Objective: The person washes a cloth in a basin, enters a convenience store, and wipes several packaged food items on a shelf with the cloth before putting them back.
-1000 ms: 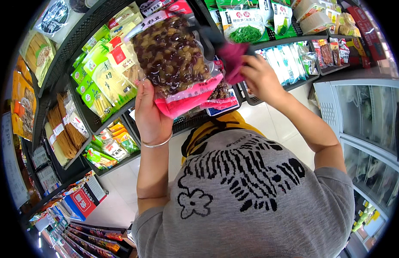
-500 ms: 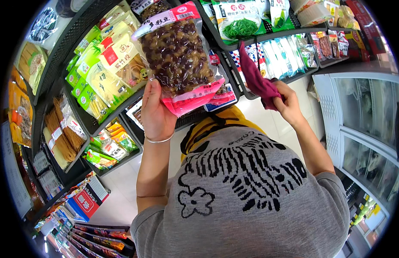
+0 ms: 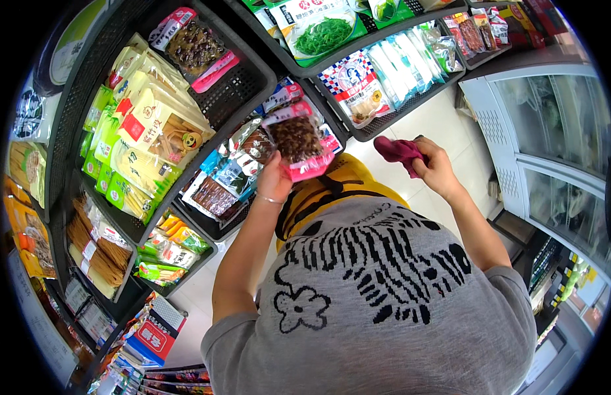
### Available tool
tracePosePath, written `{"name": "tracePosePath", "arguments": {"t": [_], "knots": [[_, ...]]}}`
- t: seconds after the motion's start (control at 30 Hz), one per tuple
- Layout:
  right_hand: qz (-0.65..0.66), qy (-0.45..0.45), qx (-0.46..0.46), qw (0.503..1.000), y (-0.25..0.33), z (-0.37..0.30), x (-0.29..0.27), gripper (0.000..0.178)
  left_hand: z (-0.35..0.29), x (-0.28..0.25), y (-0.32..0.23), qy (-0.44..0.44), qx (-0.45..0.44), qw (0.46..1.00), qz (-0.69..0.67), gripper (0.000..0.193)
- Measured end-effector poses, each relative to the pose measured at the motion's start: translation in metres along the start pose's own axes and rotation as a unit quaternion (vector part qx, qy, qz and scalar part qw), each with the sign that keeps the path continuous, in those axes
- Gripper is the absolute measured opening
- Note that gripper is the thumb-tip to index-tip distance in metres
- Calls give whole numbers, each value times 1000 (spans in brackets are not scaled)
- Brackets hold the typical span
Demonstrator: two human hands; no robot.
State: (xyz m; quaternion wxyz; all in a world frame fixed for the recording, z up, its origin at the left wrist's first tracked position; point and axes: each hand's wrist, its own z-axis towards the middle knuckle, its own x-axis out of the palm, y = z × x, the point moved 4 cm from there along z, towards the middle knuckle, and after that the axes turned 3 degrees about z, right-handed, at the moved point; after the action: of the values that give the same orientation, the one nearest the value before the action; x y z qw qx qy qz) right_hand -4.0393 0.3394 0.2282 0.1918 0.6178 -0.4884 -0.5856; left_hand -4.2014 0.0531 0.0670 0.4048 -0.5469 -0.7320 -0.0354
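Note:
My left hand (image 3: 274, 178) grips the lower left edge of a clear vacuum pack of dark mottled beans (image 3: 297, 139) with a pink band. The pack is over the lower black basket (image 3: 216, 227), among other sealed packs there. My right hand (image 3: 437, 168) is closed round a crumpled maroon cloth (image 3: 399, 151), held in the air to the right of the baskets. A similar bean pack (image 3: 197, 47) lies in the upper black basket (image 3: 243, 85), beside yellow and green packs of dried bean curd sticks (image 3: 157, 118).
To the right of the lower basket, another basket holds a checked blue-and-red pack (image 3: 358, 85) and pale blue-white packs (image 3: 404, 62). Green seaweed packs (image 3: 324, 33) fill a tray above. Brown noodle bundles (image 3: 98, 240) stand at left. A glass-doored fridge (image 3: 549, 118) stands at right.
The left hand has lowered the bean pack away from me, down toward the lower basket. The right hand's cloth has bunched up and dropped lower. The view has shifted, showing the upper basket's bean pack.

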Motion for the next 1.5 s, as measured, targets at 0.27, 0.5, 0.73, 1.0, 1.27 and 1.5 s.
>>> {"name": "tracePosePath", "arguments": {"t": [0.27, 0.5, 0.73, 1.0, 1.27, 1.5], "knots": [[6, 2, 9, 1000, -7, -2, -1, 17, 37, 4, -40, -101, 202, 521, 823, 40], [0, -17, -14, 1000, -9, -2, 2, 18, -26, 119, -129, -11, 430, 680, 594, 21], [39, -26, 4, 999, -3, -8, 2, 19, 52, 105, -261, -299, 487, 562, 598, 43], [54, -67, 24, 996, -21, -34, -4, 21, 101, 109, -296, -361, 420, 510, 658, 41], [88, -78, 62, 991, -24, -46, -3, 18, 109, 106, -303, -434, 382, 434, 691, 39], [79, -80, 47, 993, -14, -44, -4, 20, 91, 120, -316, -371, 370, 607, 598, 50]]}}
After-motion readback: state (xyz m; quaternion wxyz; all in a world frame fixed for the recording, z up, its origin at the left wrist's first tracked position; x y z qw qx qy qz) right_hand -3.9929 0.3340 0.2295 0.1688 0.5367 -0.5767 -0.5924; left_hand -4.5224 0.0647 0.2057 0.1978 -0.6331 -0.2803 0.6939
